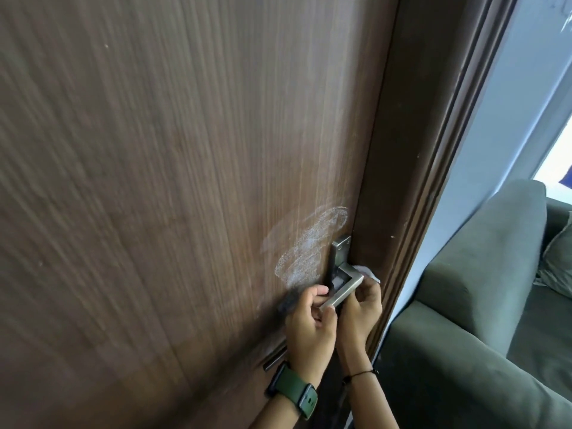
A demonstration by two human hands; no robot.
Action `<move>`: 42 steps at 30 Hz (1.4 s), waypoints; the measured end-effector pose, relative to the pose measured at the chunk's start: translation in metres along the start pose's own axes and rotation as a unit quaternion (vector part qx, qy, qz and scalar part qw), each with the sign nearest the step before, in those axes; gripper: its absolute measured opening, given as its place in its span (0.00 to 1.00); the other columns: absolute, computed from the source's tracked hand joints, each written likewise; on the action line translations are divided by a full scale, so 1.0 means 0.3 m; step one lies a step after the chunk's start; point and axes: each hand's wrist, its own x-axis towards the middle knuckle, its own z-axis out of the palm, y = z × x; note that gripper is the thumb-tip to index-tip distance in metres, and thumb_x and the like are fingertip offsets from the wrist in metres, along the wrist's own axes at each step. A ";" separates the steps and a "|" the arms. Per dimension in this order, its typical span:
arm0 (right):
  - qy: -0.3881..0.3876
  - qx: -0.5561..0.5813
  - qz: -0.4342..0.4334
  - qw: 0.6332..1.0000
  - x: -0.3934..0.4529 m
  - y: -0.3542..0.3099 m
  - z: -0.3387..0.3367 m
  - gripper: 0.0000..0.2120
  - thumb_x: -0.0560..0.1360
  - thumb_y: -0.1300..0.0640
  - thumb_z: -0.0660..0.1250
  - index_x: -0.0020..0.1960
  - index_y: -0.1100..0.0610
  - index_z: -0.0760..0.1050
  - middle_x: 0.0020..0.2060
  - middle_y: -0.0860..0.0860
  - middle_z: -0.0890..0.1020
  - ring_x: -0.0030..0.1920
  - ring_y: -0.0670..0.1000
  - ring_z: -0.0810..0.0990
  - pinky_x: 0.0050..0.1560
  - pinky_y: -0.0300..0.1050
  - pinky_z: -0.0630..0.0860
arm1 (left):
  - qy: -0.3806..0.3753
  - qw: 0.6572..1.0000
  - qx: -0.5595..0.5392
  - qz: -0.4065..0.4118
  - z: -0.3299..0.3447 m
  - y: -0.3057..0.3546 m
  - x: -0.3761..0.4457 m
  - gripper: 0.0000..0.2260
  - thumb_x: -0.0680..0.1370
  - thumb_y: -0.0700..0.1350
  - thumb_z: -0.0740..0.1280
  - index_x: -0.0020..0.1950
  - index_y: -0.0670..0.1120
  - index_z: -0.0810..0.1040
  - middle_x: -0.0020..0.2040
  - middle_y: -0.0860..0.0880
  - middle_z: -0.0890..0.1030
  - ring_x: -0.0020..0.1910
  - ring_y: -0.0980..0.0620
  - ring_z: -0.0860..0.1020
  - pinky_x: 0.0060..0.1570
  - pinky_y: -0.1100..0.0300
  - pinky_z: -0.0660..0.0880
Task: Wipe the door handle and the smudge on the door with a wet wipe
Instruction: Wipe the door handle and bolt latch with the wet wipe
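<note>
Both hands are up at the door handle [342, 289], a square steel lever set close to the latch edge of the dark wood door [170, 181]. The left hand [309, 323], the one with the green watch [294, 393] on its wrist, sits at the free end of the lever. Its fingers are curled in a narrow grip around that end, thumb toward the door face. My guess is it steadies the lever so it does not swing while the other hand rubs.

The right hand [363, 308] comes in from the frame side, fingers bent over the lever near its corner. A bit of white, the wet wipe [366, 271], pokes out above those fingers, just behind the lever's bend. So this hand's grip looks closed on the wipe and pressed to the metal. How much of the wipe is bunched inside the palm I cannot tell.

The smudge [309, 243] is a pale, chalky patch on the door just above and left of the handle plate, touching neither hand. It looks unwiped, so the handle seems to be the step in hand and the smudge comes after. A grey sofa [483, 274] stands beyond the door frame [418, 168], well clear of the work.
</note>
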 end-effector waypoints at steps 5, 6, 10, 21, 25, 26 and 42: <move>-0.006 -0.093 -0.010 0.996 0.005 0.008 -0.006 0.11 0.72 0.70 0.64 0.44 0.54 0.76 0.37 0.54 0.81 0.36 0.51 0.78 0.36 0.49 0.74 | 0.001 1.000 -0.011 0.008 -0.002 -0.009 0.006 0.13 0.73 0.35 0.64 0.50 0.53 0.75 0.44 0.50 0.81 0.39 0.51 0.80 0.37 0.51 0.79; 0.002 -0.094 -0.015 0.995 0.009 -0.001 -0.001 0.12 0.72 0.69 0.64 0.46 0.54 0.77 0.38 0.52 0.82 0.36 0.50 0.78 0.36 0.47 0.75 | 0.001 1.000 -0.012 0.009 -0.002 -0.010 0.008 0.13 0.73 0.35 0.64 0.50 0.53 0.75 0.44 0.49 0.81 0.38 0.50 0.80 0.37 0.51 0.79; 0.009 -0.121 -0.016 0.993 -0.015 0.014 0.002 0.06 0.72 0.69 0.65 0.41 0.59 0.75 0.32 0.51 0.79 0.32 0.51 0.75 0.32 0.47 0.71 | -0.015 1.000 -0.014 0.011 -0.007 -0.013 0.009 0.12 0.73 0.35 0.64 0.50 0.51 0.75 0.46 0.47 0.81 0.41 0.49 0.80 0.38 0.51 0.79; -0.021 -0.181 0.012 0.983 -0.007 0.026 -0.014 0.08 0.72 0.69 0.66 0.37 0.59 0.76 0.31 0.53 0.81 0.30 0.47 0.77 0.28 0.32 0.70 | 0.005 1.000 -0.020 0.006 0.005 -0.010 0.011 0.18 0.71 0.33 0.64 0.46 0.58 0.74 0.42 0.51 0.82 0.38 0.53 0.80 0.37 0.61 0.78; 0.029 -0.159 0.014 0.987 0.000 0.011 -0.003 0.07 0.73 0.66 0.65 0.40 0.56 0.75 0.33 0.50 0.81 0.30 0.43 0.77 0.31 0.36 0.71 | 0.010 1.000 -0.012 0.009 0.012 -0.014 0.017 0.19 0.71 0.32 0.64 0.46 0.58 0.74 0.41 0.51 0.82 0.37 0.51 0.80 0.37 0.55 0.79; 0.027 -0.137 0.020 0.990 -0.005 0.009 0.003 0.07 0.73 0.66 0.65 0.41 0.55 0.75 0.34 0.51 0.81 0.32 0.44 0.78 0.32 0.38 0.73 | 0.010 1.000 -0.010 0.011 0.011 -0.014 0.018 0.18 0.71 0.32 0.65 0.46 0.57 0.74 0.41 0.51 0.82 0.37 0.51 0.80 0.38 0.53 0.79; 0.048 0.033 0.197 0.979 -0.021 -0.034 0.017 0.09 0.71 0.73 0.64 0.47 0.61 0.75 0.39 0.59 0.81 0.38 0.56 0.80 0.39 0.48 0.77 | 0.018 1.000 -0.019 0.015 0.009 -0.008 0.009 0.12 0.67 0.43 0.63 0.45 0.59 0.75 0.40 0.52 0.83 0.36 0.53 0.80 0.40 0.49 0.79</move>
